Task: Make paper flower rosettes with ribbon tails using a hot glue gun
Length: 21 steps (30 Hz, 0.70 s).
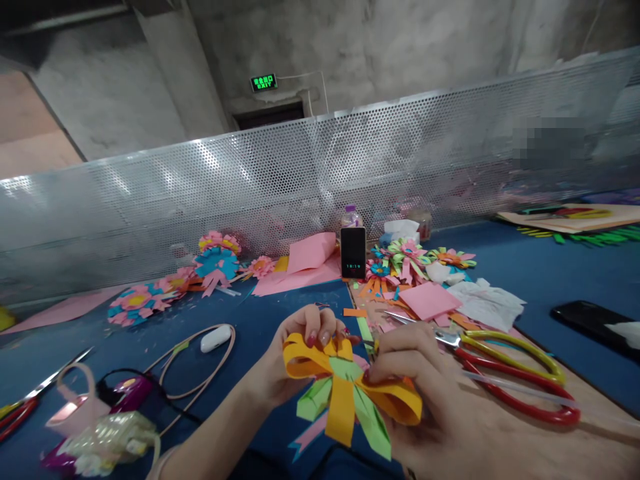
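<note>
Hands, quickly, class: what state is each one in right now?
Left hand: closed, pinching the paper bow at its left loop.
Right hand: closed, gripping the same bow's right loop.

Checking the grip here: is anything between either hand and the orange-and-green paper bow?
Nothing visible. The left hand pinches the paper bow directly at one orange loop, and the right hand grips the other. The scissors lie beyond the right hand, not between.

Dim room, glare on the perforated metal screen, wide-angle bending, perhaps slight edge blur.
</note>
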Available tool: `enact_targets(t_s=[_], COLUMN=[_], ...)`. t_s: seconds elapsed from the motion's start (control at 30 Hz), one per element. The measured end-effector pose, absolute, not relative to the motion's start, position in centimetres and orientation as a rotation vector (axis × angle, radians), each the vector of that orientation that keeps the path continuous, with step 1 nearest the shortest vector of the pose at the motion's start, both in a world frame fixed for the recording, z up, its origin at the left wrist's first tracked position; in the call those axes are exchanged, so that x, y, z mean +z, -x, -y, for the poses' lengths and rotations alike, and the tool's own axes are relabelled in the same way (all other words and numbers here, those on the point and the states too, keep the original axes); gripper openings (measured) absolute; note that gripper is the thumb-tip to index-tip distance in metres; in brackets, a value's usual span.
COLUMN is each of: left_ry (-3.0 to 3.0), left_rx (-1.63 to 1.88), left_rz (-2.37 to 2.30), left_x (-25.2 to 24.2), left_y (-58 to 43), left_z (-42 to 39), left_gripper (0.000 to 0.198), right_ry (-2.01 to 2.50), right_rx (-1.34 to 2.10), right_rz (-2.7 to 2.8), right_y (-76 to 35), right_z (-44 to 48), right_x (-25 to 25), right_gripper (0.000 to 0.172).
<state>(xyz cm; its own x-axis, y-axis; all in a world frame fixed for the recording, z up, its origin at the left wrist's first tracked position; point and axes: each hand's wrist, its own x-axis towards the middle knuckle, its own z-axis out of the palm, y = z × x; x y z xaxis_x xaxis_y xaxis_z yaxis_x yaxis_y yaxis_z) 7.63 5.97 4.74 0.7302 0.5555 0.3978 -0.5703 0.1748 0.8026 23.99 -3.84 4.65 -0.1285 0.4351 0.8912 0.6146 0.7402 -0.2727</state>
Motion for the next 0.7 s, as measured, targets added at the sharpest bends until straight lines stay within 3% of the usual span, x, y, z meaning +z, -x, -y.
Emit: enact_targets(t_s=[0.27,0.4,0.5,0.63,0.7], left_ry=[-1.119,-1.102,-1.148,-1.285,-1.310], left_rx=[0.795,0.775,0.808,0.888,0.923], left_rz=[-0.102,-0.068,-0.120,-0.262,-0.281], left_x=[5.5,5.4,5.2,5.0,4.9], left_y=[-7.6,-7.6,-7.4,-7.2,-7.3], left_z=[-5.2,-5.2,-5.3,-5.6,-5.8], left_gripper=[0.037,0.030,0.026,0.032,0.035], right_ry=[0.838,0.802,0.794,0.872,0.948], right_rx=[-0.343,-0.260,-0.037,0.453,0.718], right_rz=[1.792,1.771,1.692,1.426,1.293], right_y=[-24.3,-24.1,-24.0,-24.3,-24.6], right_z=[4.3,4.2,3.5,1.7,0.6], right_x=[5.1,4.9,4.8,5.3,5.7], right_gripper=[0.015,0.016,0.021,0.004,0.014])
